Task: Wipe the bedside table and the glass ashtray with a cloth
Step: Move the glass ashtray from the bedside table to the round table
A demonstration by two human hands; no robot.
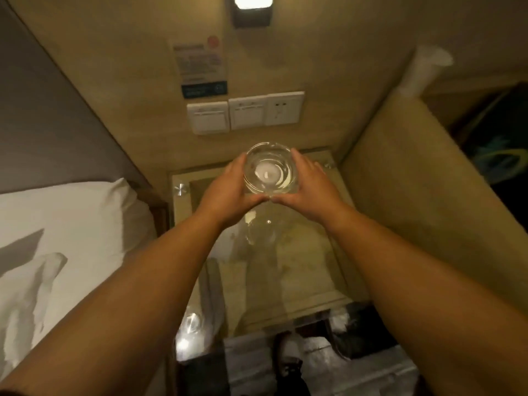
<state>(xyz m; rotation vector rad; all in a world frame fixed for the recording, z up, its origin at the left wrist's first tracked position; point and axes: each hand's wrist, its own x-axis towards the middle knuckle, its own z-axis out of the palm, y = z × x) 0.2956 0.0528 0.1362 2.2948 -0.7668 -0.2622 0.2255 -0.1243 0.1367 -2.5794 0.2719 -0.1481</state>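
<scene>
The bedside table (300,261), glass-topped, is seen between bed (71,238) and wall. The glass ashtray (270,168) is held near the tabletop's far edge, cupped between left hand (230,192) and right hand (308,190), thumbs meeting beneath it.

1. The place is a hotel bedroom, seen at the bedside.
2. A bed with a white pillow (85,212) and white sheets lies at the left, backed by a grey padded headboard (48,115).
3. A glass-topped bedside table (300,252) stands between the bed and a beige wall section at the right.
4. On the wall above the table sits a row of white switch plates and a power socket (245,112).
5. Above those hangs a printed notice card (200,61), its text too blurred to read.
6. A lit wall lamp (253,7) is mounted higher up.
7. A glass ashtray (270,170) is held over the table in both hands.
</scene>
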